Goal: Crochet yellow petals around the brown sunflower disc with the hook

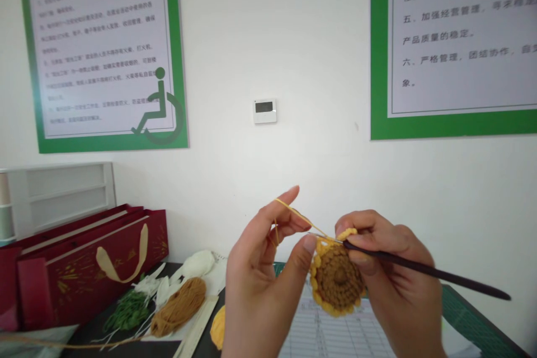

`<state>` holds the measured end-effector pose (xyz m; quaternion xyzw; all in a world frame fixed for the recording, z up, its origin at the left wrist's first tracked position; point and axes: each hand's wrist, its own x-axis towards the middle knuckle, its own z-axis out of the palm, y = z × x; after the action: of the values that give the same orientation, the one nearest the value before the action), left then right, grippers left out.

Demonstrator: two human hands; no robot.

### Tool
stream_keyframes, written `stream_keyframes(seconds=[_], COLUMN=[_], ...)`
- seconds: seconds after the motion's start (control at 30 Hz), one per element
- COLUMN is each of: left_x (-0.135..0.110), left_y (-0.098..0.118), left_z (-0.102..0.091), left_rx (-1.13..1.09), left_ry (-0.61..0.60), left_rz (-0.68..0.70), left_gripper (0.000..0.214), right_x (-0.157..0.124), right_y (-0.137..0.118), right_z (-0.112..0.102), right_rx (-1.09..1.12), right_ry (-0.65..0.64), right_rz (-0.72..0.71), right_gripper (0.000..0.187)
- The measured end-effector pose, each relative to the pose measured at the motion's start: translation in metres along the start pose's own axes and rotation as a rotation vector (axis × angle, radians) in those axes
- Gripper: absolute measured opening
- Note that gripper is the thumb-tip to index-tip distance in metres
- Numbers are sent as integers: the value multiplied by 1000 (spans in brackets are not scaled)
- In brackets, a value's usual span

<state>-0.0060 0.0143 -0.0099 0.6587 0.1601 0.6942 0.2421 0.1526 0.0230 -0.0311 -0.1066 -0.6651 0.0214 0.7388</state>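
Observation:
My left hand (268, 274) pinches the upper left edge of a round crocheted piece (339, 279), brown in the middle with a yellow scalloped rim. Yellow yarn (300, 215) runs over its raised index finger and down to the work. Between the thumb and fingers of my right hand (390, 268) is a crochet hook (432, 272) with a dark handle. Its thin metal tip lies at the top of the piece, by the yellow stitches. The crocheted piece hangs upright between both hands, over a printed sheet (331, 327).
Red gift bags (100, 268) stand at the left on the dark table. Beside them lie a brown yarn skein (179, 306), green yarn (128, 310), white yarn (197, 264) and a flat strip (197, 327). A yellow ball (217, 328) sits partly behind my left hand. Behind is a wall with posters.

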Motion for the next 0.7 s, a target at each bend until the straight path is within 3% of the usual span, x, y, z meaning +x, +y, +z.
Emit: stream_keyframes(seconds=[0.1, 0.27, 0.5, 0.6, 0.7], left_x=[1, 3, 2, -1, -3], left_y=[0, 13, 19, 18, 16], left_z=[4, 14, 22, 25, 26], left_rx=[-234, -441, -537, -541, -543], left_ry=[-4, 44, 111, 101, 90], left_rz=[-167, -433, -548, -548, -539], left_gripper=[57, 71, 60, 51, 46], right_x=[-1, -5, -9, -12, -21], right_y=[2, 1, -2, -2, 0], right_z=[1, 4, 18, 23, 21], right_rx=[3, 15, 10, -103, -256], right_ry=[-2, 28, 211, 294, 291], right_rz=[-12, -14, -52, -105, -197], right_gripper=[24, 23, 22, 26, 36])
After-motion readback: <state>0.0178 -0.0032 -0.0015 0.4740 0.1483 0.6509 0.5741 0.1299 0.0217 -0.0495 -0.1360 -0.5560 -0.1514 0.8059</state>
